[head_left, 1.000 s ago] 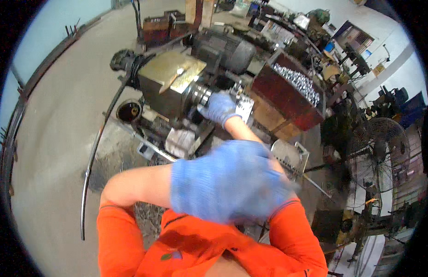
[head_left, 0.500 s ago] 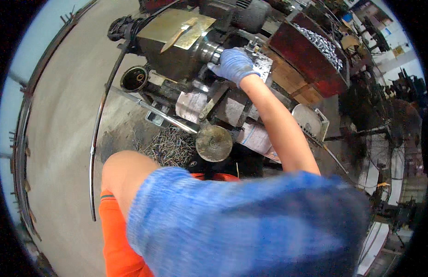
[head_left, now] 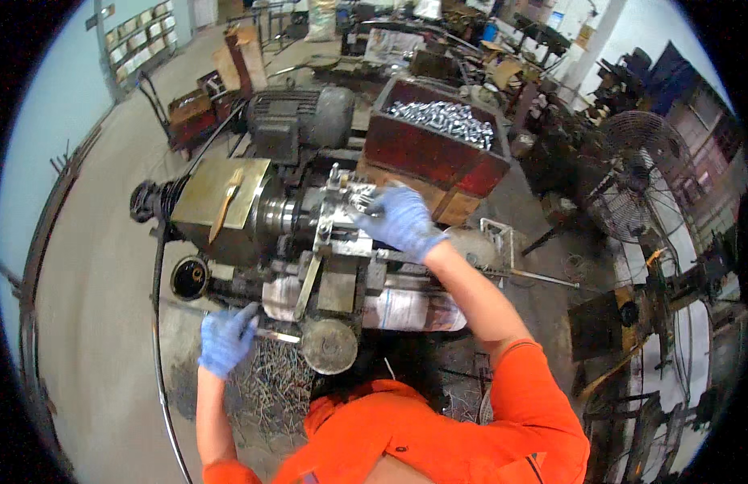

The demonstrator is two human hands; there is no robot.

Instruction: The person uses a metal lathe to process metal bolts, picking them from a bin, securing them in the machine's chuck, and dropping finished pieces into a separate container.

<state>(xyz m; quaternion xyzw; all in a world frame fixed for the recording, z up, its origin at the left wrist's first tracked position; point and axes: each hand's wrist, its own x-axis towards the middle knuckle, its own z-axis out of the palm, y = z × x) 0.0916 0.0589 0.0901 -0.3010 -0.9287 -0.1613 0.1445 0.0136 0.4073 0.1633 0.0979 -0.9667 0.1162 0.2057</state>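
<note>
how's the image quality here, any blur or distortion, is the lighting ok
Head view: strong fisheye bend with a black rim; even indoor light, no hard glare. The right hand on the lathe chuck and the left hand at the lever look fairly sharp; far clutter is small and soft.

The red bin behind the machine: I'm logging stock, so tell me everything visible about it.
The red bin is a deep, dark-red rectangular box, seemingly metal, with worn, scuffed walls. It sits upright but angled in the frame, behind the lathe-like machine and right of the grey motor, apparently resting on a wooden block. It is heaped with small shiny metal parts. The right hand works just in front without touching it.
</note>
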